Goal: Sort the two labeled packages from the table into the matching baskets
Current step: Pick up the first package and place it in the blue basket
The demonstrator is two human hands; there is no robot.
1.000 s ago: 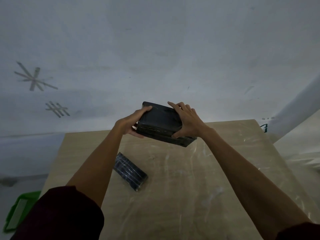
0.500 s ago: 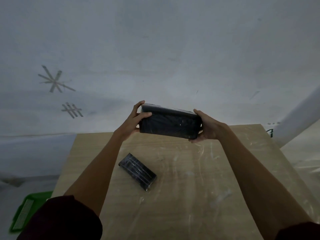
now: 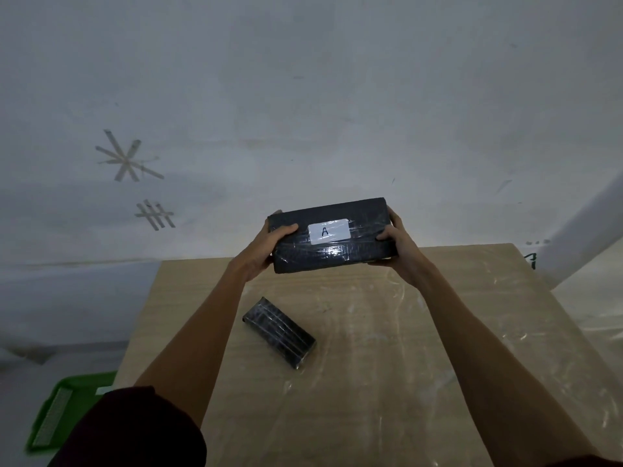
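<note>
Neither package is sorted yet: the larger package (image 3: 332,235), labelled A, is held above the far table (image 3: 438,365) edge, each end closed in the grip of the left hand (image 3: 266,246) and right hand (image 3: 399,244). The smaller package (image 3: 279,333) is left lying on the table, label not visible, and only a green basket (image 3: 64,412) at the near left is seen.

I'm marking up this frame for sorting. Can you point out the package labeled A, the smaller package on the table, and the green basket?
package labeled A (image 3: 332,246): head view, on its black wrapped face below the white label.
smaller package (image 3: 279,333): head view, middle of its top face.
green basket (image 3: 69,407): head view, on its green rim.
</note>
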